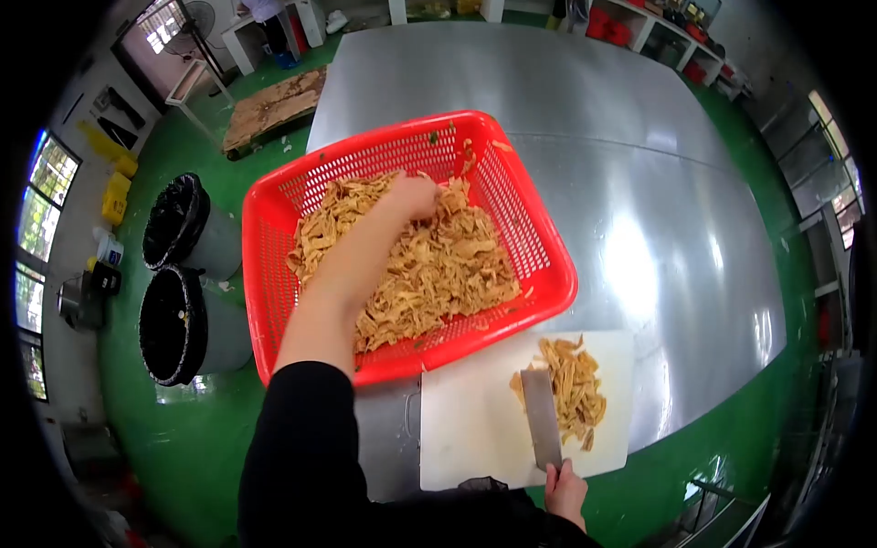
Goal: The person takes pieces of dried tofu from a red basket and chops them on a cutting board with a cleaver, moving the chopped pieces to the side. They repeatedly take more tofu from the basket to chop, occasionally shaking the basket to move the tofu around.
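Observation:
A red perforated plastic basket point(539, 301) holds a large heap of tan, wrinkled food strips point(448, 274). My left hand point(416, 196) reaches into the far side of this heap, its fingers hidden among the strips. Below and to the right, a white cutting board point(470, 420) carries a smaller pile of similar strips point(575, 388). My right hand point(566, 490) is closed around the handle of a cleaver point(542, 416). The cleaver's broad blade lies along the pile's left side, with a few pieces by its far end.
Basket and board stand on a large metal table point(639, 228). Two grey bins with black liners point(219, 329) are on the green floor point(146, 429) at left. Beyond them lies a low wooden platform point(274, 105). A person point(267, 18) stands at the far back.

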The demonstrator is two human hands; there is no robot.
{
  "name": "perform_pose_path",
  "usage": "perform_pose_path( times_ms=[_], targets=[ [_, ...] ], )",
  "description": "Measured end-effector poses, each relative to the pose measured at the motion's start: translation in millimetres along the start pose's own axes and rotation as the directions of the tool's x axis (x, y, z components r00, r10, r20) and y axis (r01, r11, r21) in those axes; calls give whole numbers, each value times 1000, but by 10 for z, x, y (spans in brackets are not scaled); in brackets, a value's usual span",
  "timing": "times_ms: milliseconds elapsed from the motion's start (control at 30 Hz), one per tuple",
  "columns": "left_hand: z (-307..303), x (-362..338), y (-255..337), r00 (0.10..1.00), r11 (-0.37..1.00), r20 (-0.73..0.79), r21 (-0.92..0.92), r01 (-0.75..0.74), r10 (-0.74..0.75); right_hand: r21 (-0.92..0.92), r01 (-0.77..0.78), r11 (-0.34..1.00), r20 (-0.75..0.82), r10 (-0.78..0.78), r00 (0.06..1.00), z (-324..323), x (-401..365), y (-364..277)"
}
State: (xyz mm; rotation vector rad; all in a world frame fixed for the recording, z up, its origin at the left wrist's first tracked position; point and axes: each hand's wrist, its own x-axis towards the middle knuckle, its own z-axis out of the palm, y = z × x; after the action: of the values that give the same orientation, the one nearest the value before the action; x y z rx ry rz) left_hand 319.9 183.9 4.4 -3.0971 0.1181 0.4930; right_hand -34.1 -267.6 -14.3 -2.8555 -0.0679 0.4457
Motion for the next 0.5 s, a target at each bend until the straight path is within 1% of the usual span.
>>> perform_pose_path(
  times_ms=[33, 100, 133, 167, 267, 300, 433, 500],
  targets=[
    [-14, -34, -35, 997, 969, -66, -249, 11, -29, 2, 9, 1000, -1, -9, 1000, -11, 26, 2],
    [-74, -195, -55, 994, 866, -85, -500, 11, -61, 7, 30, 1000, -2, -30, 1000, -28, 19, 15],
    [-228, -337, 28, 992, 790, -96, -614, 6, -81, 10, 49, 999, -11, -49, 999, -30, 44, 41],
    [-371, -523, 127, 994, 697, -23, -715, 58, -106, 15, 67, 998, -16, -67, 998, -21, 57, 65],
    [-289, -737, 203, 991, 518, -101, -855, -38, -93, 38, 95, 995, -10, -94, 995, -25, 10, 95],
    [-339, -852, 313, 990, 470, -80, -882, -16, -118, 39, 101, 994, -16, -100, 995, -49, 47, 77],
    [-201, -934, 504, 998, 181, -51, -982, -45, -27, 101, 130, 986, -30, -127, 991, -33, 45, 135],
    [-270, -1030, 603, 997, 142, -53, -989, -45, -58, 110, 143, 984, -35, -140, 990, 9, 56, 185]
  ],
)
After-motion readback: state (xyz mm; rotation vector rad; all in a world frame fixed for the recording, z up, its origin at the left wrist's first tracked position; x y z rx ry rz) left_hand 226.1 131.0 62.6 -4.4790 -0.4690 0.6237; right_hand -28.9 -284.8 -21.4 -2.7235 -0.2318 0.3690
